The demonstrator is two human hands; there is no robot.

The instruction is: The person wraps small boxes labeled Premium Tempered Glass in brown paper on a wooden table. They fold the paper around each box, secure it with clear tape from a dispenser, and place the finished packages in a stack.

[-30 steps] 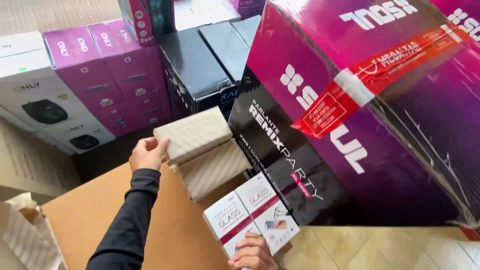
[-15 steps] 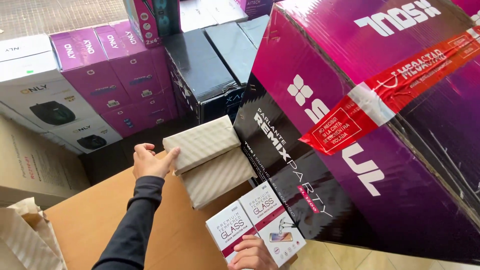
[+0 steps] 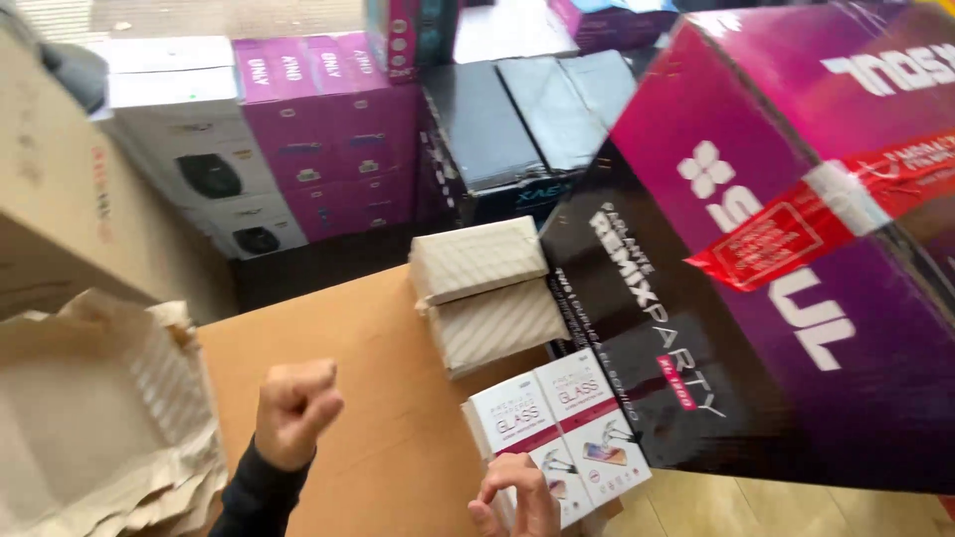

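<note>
My right hand (image 3: 517,494) fingertips steady the white flat packs (image 3: 557,433) at the cardboard top's (image 3: 378,398) near edge, against the purple carton (image 3: 796,298). Left hand (image 3: 293,408) clenched, holding nothing.

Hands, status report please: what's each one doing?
Left hand fisted, empty. Right hand touching small white boxes. Big purple carton close alongside.

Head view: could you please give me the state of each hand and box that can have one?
Left hand: closed fist, holding nothing, above the cardboard sheet.
Right hand: fingertips on the white packs.
White packs: two, side by side, sealed.
Beige boxes: two, stacked, closed.
Purple box: tilted, sealed with red tape.
Torn carton: open, ragged edges.
</note>
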